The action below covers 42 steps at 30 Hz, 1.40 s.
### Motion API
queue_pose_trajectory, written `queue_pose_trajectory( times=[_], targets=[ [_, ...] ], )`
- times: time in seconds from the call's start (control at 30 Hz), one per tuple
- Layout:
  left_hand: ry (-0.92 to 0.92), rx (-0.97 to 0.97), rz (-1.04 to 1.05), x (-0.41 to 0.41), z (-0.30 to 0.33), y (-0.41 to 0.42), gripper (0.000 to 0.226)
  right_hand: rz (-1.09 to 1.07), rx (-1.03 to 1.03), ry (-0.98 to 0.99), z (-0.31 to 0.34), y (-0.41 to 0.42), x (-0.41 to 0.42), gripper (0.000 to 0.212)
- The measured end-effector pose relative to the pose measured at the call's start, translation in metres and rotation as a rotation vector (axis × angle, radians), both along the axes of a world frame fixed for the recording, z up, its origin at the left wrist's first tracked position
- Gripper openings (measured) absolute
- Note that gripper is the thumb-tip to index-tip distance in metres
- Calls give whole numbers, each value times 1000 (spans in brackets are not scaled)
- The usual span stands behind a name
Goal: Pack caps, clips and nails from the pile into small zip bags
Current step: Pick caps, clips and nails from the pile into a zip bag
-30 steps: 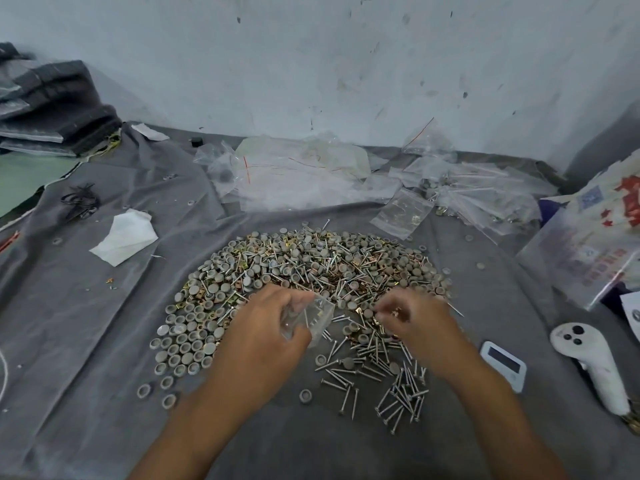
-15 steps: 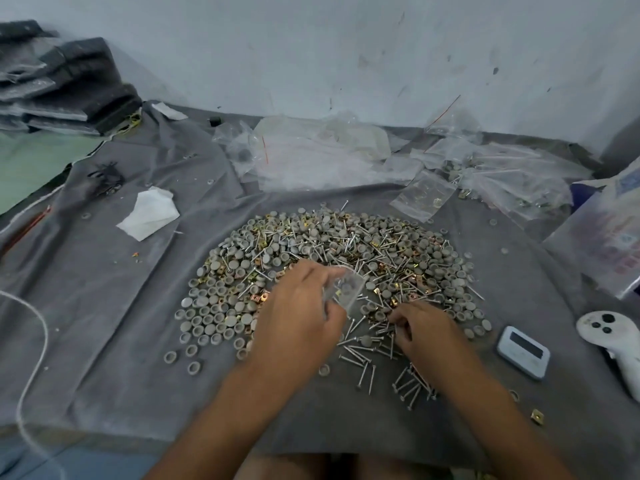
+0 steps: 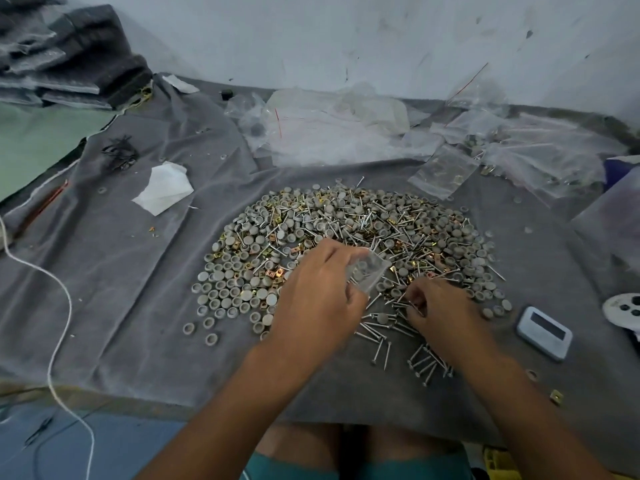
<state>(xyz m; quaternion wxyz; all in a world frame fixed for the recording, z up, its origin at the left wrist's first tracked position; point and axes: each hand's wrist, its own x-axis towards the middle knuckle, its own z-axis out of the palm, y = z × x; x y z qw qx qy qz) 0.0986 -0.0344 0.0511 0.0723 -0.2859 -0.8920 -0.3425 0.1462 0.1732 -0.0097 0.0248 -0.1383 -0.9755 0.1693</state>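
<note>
Pile [image 3: 349, 237]: caps, clips and nails heaped mid-cloth, spreading toward the near edge, right under both hands.
Left hand [image 3: 317, 303]: fingers and thumb pinch a small zip bag [image 3: 369, 271], held just above the heap; a few caps show through the plastic.
Right hand [image 3: 438, 310]: down on the near side of the heap, fingertips curled into the loose nails [image 3: 398, 327]; it looks to be pinching one or two, though I cannot tell how many.
Key relation: bag sits up and to the left of the picking hand, close by; which end is the mouth I cannot tell.
Nail axis: shanks lie scattered every way, so whatever comes up probably needs turning end-on to the bag.
Nearer hand: right is on the nails, left only steadies.
Spare bags [image 3: 443, 171]: clear ones toward the far right corner of the grey cloth [image 3: 114, 271].
</note>
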Motion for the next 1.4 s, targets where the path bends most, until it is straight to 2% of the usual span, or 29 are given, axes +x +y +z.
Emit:
queue_pose_trajectory(
  times=[0.2, 0.3, 0.43, 0.57, 0.6, 0.7, 0.8, 0.97, 1.03, 1.17, 1.2, 1.23, 1.33, 1.4],
  targets=[
    [12, 3, 23, -4, -2, -2, 45, 46, 49, 26, 2, 6, 2, 9],
    [5, -2, 19, -5, -2, -2, 45, -5, -185, 86, 7, 12, 1, 11],
    [-32, 0, 11, -4, -4, -1, 44, 31, -428, 253, 25, 11, 2, 23],
    [-35, -3, -6, -3, -3, 1, 44, 125, -587, 447, 56, -3, 8, 16],
    [-31, -3, -13, -3, -3, 2, 44, 168, -570, 511, 65, -7, 9, 14],
    [-29, -13, -34, -3, -2, 3, 44, 326, -343, 608, 83, -23, 8, 16],
    [-31, -19, -49, -2, -2, 4, 43, 401, -215, 605, 85, -33, 3, 20],
    [-27, -11, -53, -1, -1, 5, 37, 409, -6, 535, 80, -41, -3, 25],
    [-27, -11, -52, -1, -1, 5, 35, 400, -14, 540, 80, -42, -4, 24],
    [-43, -22, -31, -5, -2, -1, 45, 257, -215, 624, 83, -20, 2, 11],
    [-40, -22, -21, -6, -3, -3, 47, 184, -219, 590, 80, -9, 4, 10],
    [-35, -20, -14, -7, -4, -5, 49, 118, -197, 471, 73, 1, 5, 12],
    [-33, -16, -15, -7, -4, -6, 50, 69, -87, -74, 40, 12, 9, 16],
    [-34, -25, -13, -7, -4, -5, 50, 85, -48, -179, 19, 8, 13, 21]
  ],
)
